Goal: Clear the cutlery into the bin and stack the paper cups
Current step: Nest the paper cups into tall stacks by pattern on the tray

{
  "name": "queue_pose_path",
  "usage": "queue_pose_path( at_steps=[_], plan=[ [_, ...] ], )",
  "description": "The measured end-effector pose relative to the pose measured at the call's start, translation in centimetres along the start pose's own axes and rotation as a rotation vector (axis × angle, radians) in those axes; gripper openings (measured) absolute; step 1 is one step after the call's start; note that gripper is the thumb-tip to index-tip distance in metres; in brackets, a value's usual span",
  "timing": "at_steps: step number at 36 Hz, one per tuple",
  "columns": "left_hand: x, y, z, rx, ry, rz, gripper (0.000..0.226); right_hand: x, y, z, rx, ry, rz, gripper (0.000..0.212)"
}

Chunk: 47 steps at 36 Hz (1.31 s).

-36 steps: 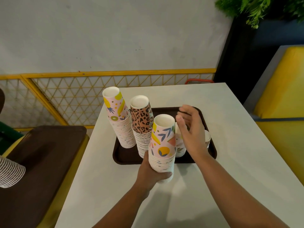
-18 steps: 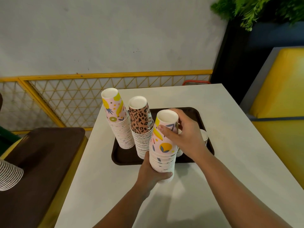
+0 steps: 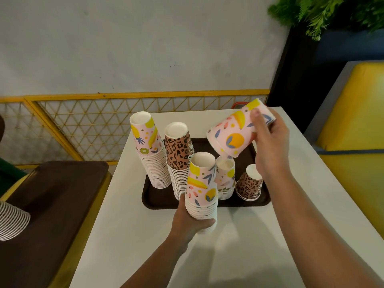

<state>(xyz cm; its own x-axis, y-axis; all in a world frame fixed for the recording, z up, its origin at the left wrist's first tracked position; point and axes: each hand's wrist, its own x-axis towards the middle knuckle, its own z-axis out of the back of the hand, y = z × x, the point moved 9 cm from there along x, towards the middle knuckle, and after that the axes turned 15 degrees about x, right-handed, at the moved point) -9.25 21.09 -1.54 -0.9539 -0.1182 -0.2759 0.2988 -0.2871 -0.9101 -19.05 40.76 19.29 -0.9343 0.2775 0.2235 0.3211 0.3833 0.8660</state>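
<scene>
Gripping fruit-print stack (image 3: 201, 190), left hand (image 3: 188, 222); right hand (image 3: 270, 146) holding tilted cup (image 3: 234, 134) above tray (image 3: 154, 199) (leopard-cup lettering unreadable).

Held tilted above the brown tray (image 3: 207, 204), mouth down-left, in the right hand's grip (image 3: 270, 146): a pink fruit-print paper cup (image 3: 234, 134), raised over the shorter stacks. Gripped near its base by the left hand (image 3: 187, 221) at the tray's near edge, just above the white counter (image 3: 239, 246): a matching inverted pink stack (image 3: 202, 188). Standing upside down on the tray: a tall pink stack (image 3: 150, 150) at far left, a tall leopard-print stack (image 3: 178, 154) beside it, a short pink stack (image 3: 225, 177) and a short leopard-print stack (image 3: 249, 183) at right.
</scene>
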Motion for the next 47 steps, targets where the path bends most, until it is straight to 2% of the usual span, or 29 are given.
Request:
queue_pose_path(
  at_steps=[3, 8, 14, 18, 21, 24, 27, 32, 37, 43, 47],
  plan=[
    [0.0, 0.0, 0.1, -0.004, -0.002, 0.005, 0.105, 0.6, -0.3, 1.2, -0.185, -0.082, 0.110, 0.039],
    [0.0, -0.2, 0.1, -0.015, 0.001, -0.009, 0.105, -0.4, -2.4, 1.2, -0.439, 0.003, 0.223, 0.043],
    [0.0, -0.8, -0.1, -0.019, 0.012, -0.037, 0.101, -1.7, -6.5, 1.3, -0.560, 0.146, 0.131, 0.048],
    [0.1, -1.1, -0.1, -0.012, 0.005, -0.046, 0.101, -3.0, -5.8, 0.9, -0.484, 0.152, 0.154, 0.057],
    [0.2, -1.2, -0.2, -0.011, 0.003, -0.054, 0.102, -4.6, -4.9, -1.2, -0.417, 0.310, 0.169, 0.062],
    [0.2, -1.5, -0.4, -0.010, 0.005, -0.065, 0.101, -6.3, -5.5, -3.2, -0.494, 0.500, 0.084, 0.069],
    [0.3, -1.8, -0.7, -0.026, 0.023, -0.069, 0.099, -7.2, -6.1, -4.0, -0.544, 0.561, 0.006, 0.055],
    [0.2, -1.9, -0.8, -0.033, 0.036, -0.069, 0.096, -7.3, -5.7, -4.0, -0.501, 0.550, 0.002, 0.043],
    [0.3, -1.6, -0.6, -0.017, 0.036, -0.065, 0.104, -6.9, -4.4, -4.1, -0.467, 0.509, 0.051, 0.037],
    [0.2, -1.4, -0.8, -0.001, 0.038, -0.045, 0.094, -6.1, -3.6, -4.0, -0.420, 0.458, 0.036, 0.029],
    [0.2, -1.3, -0.6, -0.001, 0.023, -0.030, 0.090, -4.9, -2.3, -3.4, -0.338, 0.364, 0.032, 0.032]
  ],
)
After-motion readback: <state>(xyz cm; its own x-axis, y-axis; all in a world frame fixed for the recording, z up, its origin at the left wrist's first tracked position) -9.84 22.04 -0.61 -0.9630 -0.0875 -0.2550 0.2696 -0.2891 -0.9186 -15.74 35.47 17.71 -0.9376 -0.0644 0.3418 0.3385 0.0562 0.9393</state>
